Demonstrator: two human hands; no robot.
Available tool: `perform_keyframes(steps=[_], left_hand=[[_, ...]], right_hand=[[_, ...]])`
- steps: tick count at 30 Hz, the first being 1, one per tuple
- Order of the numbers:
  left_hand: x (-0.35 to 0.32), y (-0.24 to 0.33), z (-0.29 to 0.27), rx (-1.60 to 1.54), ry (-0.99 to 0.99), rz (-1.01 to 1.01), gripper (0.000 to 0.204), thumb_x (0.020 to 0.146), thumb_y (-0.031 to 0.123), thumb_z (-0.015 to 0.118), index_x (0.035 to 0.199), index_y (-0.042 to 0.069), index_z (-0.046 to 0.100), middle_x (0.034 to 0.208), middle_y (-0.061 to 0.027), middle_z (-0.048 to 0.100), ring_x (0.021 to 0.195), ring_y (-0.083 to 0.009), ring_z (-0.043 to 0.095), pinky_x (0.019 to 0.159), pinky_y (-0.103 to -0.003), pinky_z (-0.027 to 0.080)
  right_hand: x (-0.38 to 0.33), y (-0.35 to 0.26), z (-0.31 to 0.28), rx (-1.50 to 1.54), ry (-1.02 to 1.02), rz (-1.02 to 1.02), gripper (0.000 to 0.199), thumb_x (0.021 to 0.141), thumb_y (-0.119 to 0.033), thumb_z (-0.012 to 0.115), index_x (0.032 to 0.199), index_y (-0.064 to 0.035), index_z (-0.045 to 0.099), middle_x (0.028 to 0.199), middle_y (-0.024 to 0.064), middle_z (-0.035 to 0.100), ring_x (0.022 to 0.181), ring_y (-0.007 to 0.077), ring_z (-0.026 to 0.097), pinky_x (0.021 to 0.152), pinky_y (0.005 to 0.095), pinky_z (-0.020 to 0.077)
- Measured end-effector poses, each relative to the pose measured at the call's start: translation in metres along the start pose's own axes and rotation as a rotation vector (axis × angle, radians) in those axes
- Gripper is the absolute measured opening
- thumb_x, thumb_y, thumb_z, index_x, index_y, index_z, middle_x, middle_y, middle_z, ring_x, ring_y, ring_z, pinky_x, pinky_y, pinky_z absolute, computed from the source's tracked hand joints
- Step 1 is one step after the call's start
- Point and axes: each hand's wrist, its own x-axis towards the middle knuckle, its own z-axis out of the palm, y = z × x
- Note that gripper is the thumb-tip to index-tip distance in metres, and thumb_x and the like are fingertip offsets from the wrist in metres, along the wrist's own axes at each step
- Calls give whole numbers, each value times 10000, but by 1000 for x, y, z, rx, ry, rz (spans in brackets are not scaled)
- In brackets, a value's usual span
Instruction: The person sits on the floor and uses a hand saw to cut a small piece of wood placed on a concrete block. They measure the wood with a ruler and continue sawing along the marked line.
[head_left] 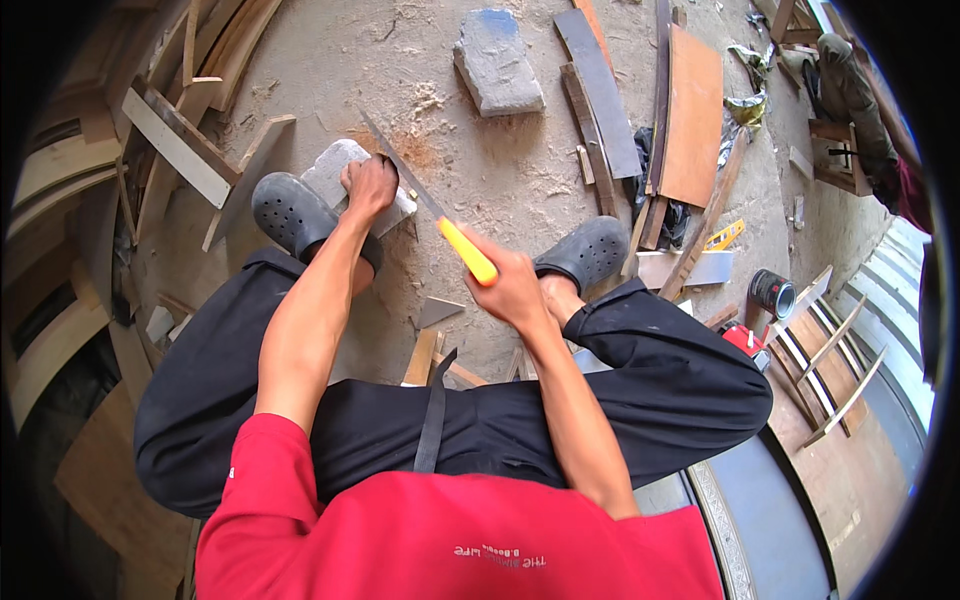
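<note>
My right hand (507, 283) is wrapped round the yellow handle (467, 252) of a tool with a long, narrow, tapering blade (405, 171). Whether that blade is a saw's or a knife's, I cannot tell. The blade points up and left, passing close beside my left hand (370, 187). My left fingers are curled closed over a pale grey block (335, 163) by my left shoe; what they grip, if anything, is hidden. My right hand is between my knees, close to my right shoe (588, 252).
Another rough concrete block (497, 62) lies ahead. Boards (692, 115) and strips lean at the right, near a dark can (772, 293) and a red can (740, 338). Wood pieces (180, 150) crowd the left. Shavings (425, 100) litter the floor. Another person's leg (855, 105) shows far right.
</note>
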Motion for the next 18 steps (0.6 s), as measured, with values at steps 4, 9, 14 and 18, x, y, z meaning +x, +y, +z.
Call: perform_keyframes(steps=[4,9,14,18], left_hand=[[-5,-7,5,25,22,21,442,937,307,368,885,27,706,1035,-231,680,1029,-444,551,946,-557,306],[-1,-2,1,55,-13,5,423,946,299,364,901,60,710,1036,-207,682,1029,-426,549,957,-543,301],[-8,2,-1,16,27,-30,413,931,282,360,910,64,710,1051,-205,680,1064,-426,549,950,-529,317],[-6,-3,-2,51,40,82,418,924,282,373,876,32,704,1044,-234,674,1041,-432,563,944,-506,350]], right_hand=[[-2,3,-1,65,32,-39,550,753,-63,680,1292,-149,611,1064,198,672,942,378,655,776,395,559],[3,9,-1,77,-45,94,550,747,-43,683,1286,-131,620,1096,182,682,962,360,667,810,368,561],[-16,10,-3,109,92,-118,543,765,-95,672,1298,-178,608,1058,199,664,888,384,655,735,402,554],[5,11,4,108,32,32,552,752,-75,675,1287,-197,620,1065,178,672,876,374,663,733,415,559]])
